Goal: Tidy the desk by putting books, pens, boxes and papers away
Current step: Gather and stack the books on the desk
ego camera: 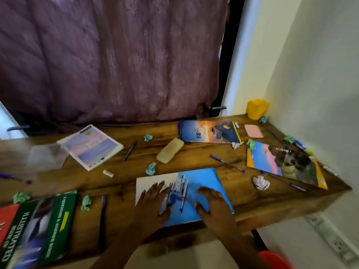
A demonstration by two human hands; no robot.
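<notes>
Hands first: on the cluttered wooden desk (pixel 194 152), my left hand (pixel 153 200) and right hand (pixel 212 200) rest apart, fingers flat, on the blue book (pixel 202 179) at its near edge. I judge this steadies it for lifting, though blur hides any grip. Purple pen (pixel 227 163) and white paper ball (pixel 261 183) lie beyond.

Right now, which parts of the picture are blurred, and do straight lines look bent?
Head view: motion blur smears the purple curtain and the clear plastic box most; the title on the green book is legible. Head view: wide-angle distortion slants the wooden desk and leans the right wall. No strong glare shows.
</notes>
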